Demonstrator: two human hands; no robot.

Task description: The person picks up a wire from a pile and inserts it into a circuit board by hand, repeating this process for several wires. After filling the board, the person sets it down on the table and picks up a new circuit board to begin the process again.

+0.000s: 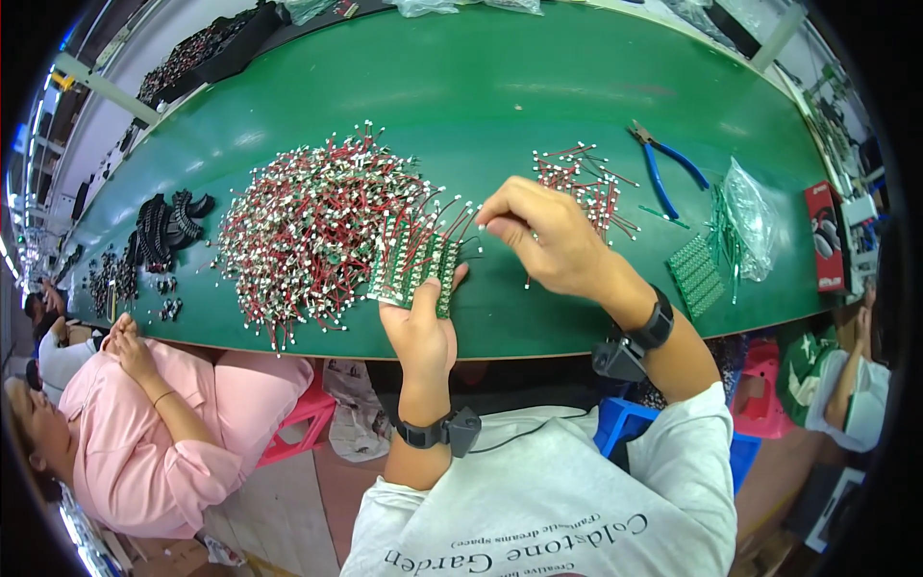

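Note:
My left hand (423, 332) is closed around the lower edge of a green circuit board panel (409, 274), thumb on its face. Short red and black wires with white connectors stick up from the panel's rows. Just right of its upper edge, my right hand (543, 231) is held in a pinch; whatever lies between the fingertips is too small to make out. A big heap of red-wired connector pieces (317, 231) lies left of the panel, touching or nearly touching it. Behind my right hand is a smaller scatter of the same wired pieces (601, 197).
Blue-handled pliers (663, 168), another green panel (695, 274), thin green strips (726, 231), a clear plastic bag (750, 221) and a red box (825, 240) lie on the right. Black parts (159, 231) are at the left. A person in pink (154, 433) sits to my left.

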